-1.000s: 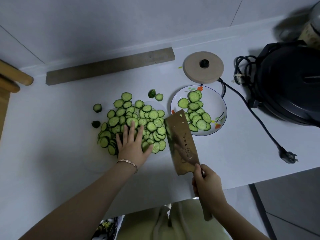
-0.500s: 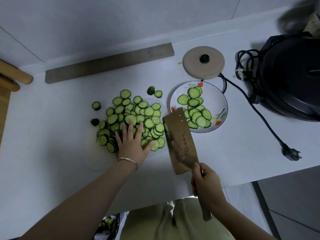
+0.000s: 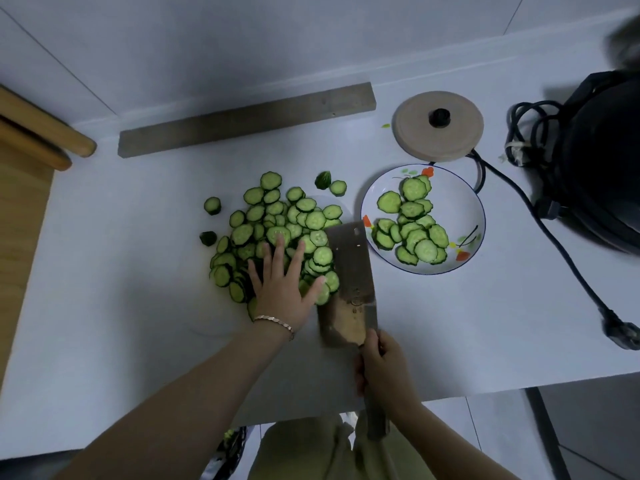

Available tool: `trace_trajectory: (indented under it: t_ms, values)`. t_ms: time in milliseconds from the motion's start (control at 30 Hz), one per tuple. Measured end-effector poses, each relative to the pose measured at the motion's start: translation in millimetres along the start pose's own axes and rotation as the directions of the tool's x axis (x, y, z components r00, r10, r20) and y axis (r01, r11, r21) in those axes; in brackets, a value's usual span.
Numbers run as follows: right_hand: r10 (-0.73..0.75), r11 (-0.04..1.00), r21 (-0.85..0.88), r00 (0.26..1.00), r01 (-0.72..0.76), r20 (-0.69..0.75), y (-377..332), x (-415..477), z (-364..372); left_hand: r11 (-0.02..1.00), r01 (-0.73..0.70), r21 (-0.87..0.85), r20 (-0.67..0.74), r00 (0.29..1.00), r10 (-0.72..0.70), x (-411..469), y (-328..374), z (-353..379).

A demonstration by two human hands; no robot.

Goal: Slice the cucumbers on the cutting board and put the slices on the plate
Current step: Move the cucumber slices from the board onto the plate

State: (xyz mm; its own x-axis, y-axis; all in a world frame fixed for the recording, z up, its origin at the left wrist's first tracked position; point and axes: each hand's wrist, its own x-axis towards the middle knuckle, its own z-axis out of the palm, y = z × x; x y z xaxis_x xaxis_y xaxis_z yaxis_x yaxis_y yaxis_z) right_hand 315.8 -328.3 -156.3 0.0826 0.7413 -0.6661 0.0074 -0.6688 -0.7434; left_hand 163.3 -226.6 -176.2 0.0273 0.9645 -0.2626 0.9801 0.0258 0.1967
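Observation:
A pile of green cucumber slices (image 3: pixel 277 220) lies on a pale cutting board (image 3: pixel 204 323) that barely stands out from the white counter. My left hand (image 3: pixel 282 282) rests flat on the near part of the pile, fingers straight and spread. My right hand (image 3: pixel 381 372) grips the handle of a broad cleaver (image 3: pixel 349 282), whose blade lies against the right side of the pile, next to my left thumb. To the right stands a white flowered plate (image 3: pixel 464 209) holding several slices (image 3: pixel 412 223).
Cucumber end pieces (image 3: pixel 212 205) lie left of and behind the pile. A round wooden lid (image 3: pixel 438 126), a grey bar (image 3: pixel 242 119) by the wall, a black appliance (image 3: pixel 602 161) with cord and plug (image 3: pixel 620 330), and a wooden edge (image 3: pixel 34 133) at left surround the spot.
The cleaver has slid left until its blade meets the right side of the pile. My left hand stays flat on the slices.

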Motion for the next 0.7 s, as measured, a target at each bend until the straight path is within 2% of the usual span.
trace_trajectory:
  t_ms: [133,333,433,600,700]
  values:
    - [0.041,0.999,-0.002,0.999,-0.041,0.015,4,0,6,0.999,0.05,0.018,0.009,0.999,-0.05,0,7,1]
    - [-0.009,0.981,-0.189,0.991,0.035,0.136,-6,27,26,0.997,0.068,-0.041,-0.038,0.997,-0.069,2,10,3]
    - [0.016,0.987,-0.16,0.991,0.006,0.135,-9,29,27,0.996,0.053,-0.073,-0.114,0.992,-0.061,2,11,6]
    - [0.054,0.994,-0.097,0.989,-0.041,0.134,-11,17,13,1.0,-0.001,-0.026,-0.257,0.966,-0.005,0,12,15]
    - [0.055,0.996,-0.076,0.989,-0.044,0.138,-17,11,6,0.996,-0.023,-0.091,-0.302,0.953,-0.005,-1,16,13]
